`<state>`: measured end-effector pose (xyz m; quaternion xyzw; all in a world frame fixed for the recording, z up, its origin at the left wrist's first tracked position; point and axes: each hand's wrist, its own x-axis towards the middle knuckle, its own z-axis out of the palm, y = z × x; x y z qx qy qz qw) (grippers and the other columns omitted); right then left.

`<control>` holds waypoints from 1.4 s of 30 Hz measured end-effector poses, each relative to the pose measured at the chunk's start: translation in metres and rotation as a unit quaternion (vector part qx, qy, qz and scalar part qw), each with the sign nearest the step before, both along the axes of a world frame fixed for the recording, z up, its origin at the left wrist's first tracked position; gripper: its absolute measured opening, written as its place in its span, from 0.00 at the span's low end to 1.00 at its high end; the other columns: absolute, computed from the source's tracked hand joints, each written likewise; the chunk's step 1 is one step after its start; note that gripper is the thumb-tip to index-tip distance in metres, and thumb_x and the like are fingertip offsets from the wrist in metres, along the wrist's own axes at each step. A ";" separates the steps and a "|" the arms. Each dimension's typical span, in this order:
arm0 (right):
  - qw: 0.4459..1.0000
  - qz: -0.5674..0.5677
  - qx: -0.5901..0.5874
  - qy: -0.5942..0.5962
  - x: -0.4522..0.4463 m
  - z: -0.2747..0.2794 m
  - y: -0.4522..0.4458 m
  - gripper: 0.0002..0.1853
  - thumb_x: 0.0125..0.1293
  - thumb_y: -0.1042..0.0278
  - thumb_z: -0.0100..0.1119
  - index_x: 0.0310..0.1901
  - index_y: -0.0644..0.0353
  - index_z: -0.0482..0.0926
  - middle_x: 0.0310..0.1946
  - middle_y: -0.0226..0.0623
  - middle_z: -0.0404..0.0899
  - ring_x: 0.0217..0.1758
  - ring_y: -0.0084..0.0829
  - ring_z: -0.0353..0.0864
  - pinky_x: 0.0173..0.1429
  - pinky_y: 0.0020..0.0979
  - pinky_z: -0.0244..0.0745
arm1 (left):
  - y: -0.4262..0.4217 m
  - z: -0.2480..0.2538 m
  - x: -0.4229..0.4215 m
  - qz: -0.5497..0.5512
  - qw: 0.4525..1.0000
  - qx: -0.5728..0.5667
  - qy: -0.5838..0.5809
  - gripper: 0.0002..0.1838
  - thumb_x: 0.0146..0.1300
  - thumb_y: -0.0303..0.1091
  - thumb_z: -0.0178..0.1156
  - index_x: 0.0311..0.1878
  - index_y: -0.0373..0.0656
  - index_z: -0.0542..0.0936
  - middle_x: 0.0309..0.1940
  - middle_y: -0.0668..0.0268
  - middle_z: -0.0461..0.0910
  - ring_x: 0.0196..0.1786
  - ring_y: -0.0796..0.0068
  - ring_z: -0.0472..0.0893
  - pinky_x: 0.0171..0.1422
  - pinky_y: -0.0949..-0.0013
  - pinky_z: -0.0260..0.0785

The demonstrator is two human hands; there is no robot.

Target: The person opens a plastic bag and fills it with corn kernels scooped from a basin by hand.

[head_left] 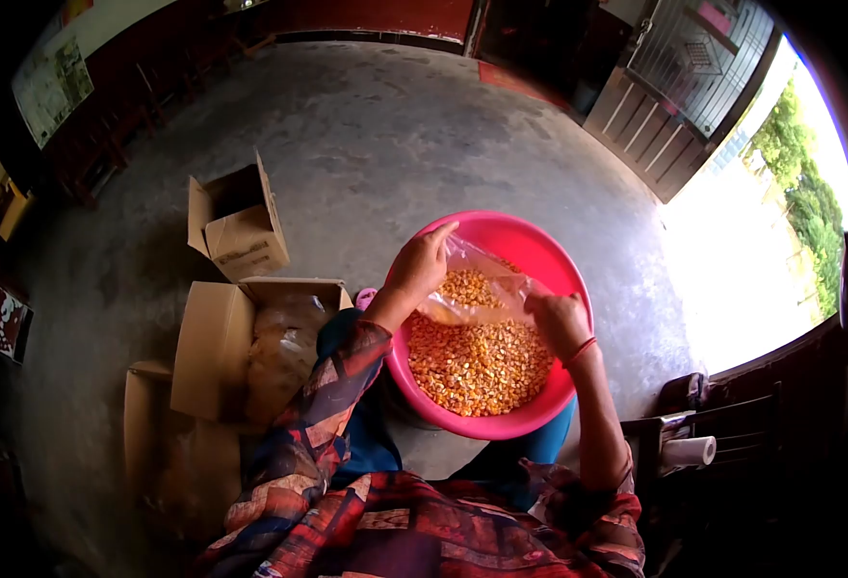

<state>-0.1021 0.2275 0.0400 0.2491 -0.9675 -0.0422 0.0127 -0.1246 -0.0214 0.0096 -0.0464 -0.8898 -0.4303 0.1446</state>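
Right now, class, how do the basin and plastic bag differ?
The basin is opaque pink; the plastic bag is transparent. The basin is larger than the bag. The basin has a round rim; the bag is held between left hand and right hand. Both look plastic.

The basin (563,265) stands just before the person, with corn kernels (477,380) in it. A plastic bag (493,269) spans the space above the kernels, between the left hand (422,262) and the right hand (559,322). To the left on the floor (366,125) are three boxes: the middle box (212,352) with bags (284,352) inside, the far box (247,241) beyond it, the near box (146,409) behind it. To the right lies a paper roll (689,451); farther ahead on that side is an open door (684,87).
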 end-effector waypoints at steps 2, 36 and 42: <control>0.992 0.007 -0.113 0.059 -0.008 0.010 0.001 0.06 0.57 0.74 0.51 0.33 0.52 0.78 0.22 0.34 0.79 0.30 0.36 0.81 0.45 0.45 0.69 | -0.006 -0.009 -0.007 -0.002 0.989 0.004 0.145 0.19 0.62 0.24 0.45 0.55 0.47 0.75 0.43 0.52 0.78 0.44 0.53 0.79 0.46 0.58 0.72; 0.925 0.284 -0.241 -0.070 0.061 -0.102 -0.083 0.09 0.60 0.64 0.49 0.38 0.57 0.73 0.32 0.38 0.73 0.38 0.39 0.77 0.37 0.37 0.75 | 0.004 -0.020 0.044 -0.074 0.995 -0.003 0.070 0.39 0.51 0.26 0.59 0.68 0.39 0.56 0.61 0.46 0.64 0.63 0.49 0.65 0.65 0.61 0.62; 0.897 0.171 -0.387 -0.130 0.058 -0.088 -0.087 0.06 0.63 0.68 0.49 0.37 0.60 0.73 0.24 0.45 0.74 0.31 0.40 0.79 0.31 0.38 0.73 | 0.005 -0.031 0.039 -0.041 0.997 -0.007 0.072 0.33 0.52 0.25 0.57 0.65 0.35 0.61 0.59 0.46 0.67 0.62 0.50 0.67 0.65 0.61 0.61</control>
